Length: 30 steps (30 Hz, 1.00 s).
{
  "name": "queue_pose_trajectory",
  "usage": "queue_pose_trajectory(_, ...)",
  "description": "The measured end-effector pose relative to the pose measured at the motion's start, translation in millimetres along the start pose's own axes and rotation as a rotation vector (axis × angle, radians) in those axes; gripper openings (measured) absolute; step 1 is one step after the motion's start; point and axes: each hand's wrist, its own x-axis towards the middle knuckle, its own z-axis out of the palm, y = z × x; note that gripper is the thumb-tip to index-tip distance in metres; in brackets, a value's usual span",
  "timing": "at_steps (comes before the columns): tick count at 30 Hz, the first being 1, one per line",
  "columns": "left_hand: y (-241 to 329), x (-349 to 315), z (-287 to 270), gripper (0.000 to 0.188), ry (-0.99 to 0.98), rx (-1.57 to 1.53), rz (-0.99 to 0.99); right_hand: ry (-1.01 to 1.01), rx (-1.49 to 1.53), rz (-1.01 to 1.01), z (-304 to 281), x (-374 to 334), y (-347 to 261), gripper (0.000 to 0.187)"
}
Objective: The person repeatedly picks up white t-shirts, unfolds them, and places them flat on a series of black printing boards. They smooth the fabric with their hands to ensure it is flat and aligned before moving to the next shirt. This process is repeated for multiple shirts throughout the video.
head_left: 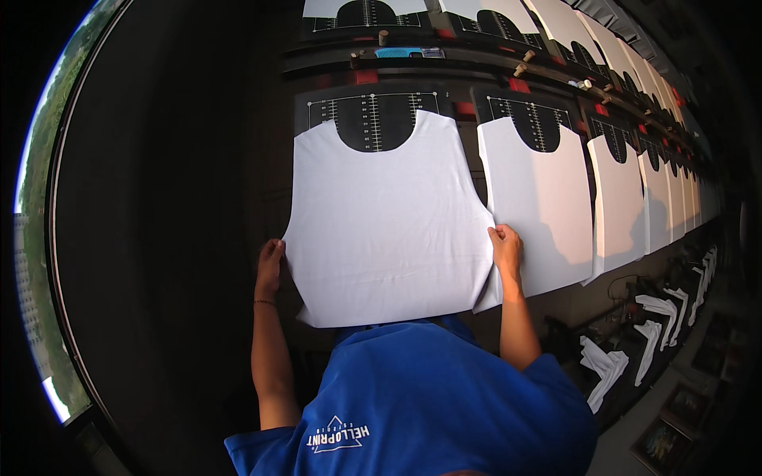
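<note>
A white shirt panel lies in front of me over a black printing board with white ruler marks, which shows through the scooped neckline. My left hand is closed on the panel's left edge, a little below the armhole curve. At about the same height, my right hand pinches the right edge between thumb and fingers. Faint creases cross the lower part of the cloth, and its bottom hem reaches close to my body. Beside my right hand lies another white panel on its own board.
More white panels on boards run off to the right in a row. A second row stands beyond a dark rail holding a blue item. White cloth pieces hang at the lower right. A bright window is far left.
</note>
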Motion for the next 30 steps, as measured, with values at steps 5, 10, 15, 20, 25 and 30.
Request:
queue_pose_trajectory(5,-56.1,-71.0,16.0,0.032,-0.190,-0.242,-0.274,-0.184,0.529,-0.032,26.5,-44.3,45.4,0.055)
queue_pose_trajectory(10,-57.8,-116.4,4.3,0.029,-0.050,-0.208,-0.235,-0.550,1.162,0.613,52.4,-109.3,89.7,0.064)
queue_pose_trajectory(15,-62.2,-122.8,-6.5,0.017,0.110,-0.239,-0.189,-0.472,1.253,0.597,34.8,-144.0,116.9,0.044)
queue_pose_trajectory(20,-68.8,-124.2,-9.0,0.016,0.137,-0.166,-0.200,-0.301,1.175,0.583,28.5,-159.1,117.6,0.042)
queue_pose_trajectory(25,-89.2,-115.1,-9.8,0.025,0.082,-0.166,-0.299,-0.395,0.723,0.645,33.5,-155.1,150.5,0.043)
queue_pose_trajectory(30,-86.0,-74.3,12.9,0.050,-0.099,-0.116,-0.309,-0.343,0.544,0.528,58.3,-110.1,114.5,0.064)
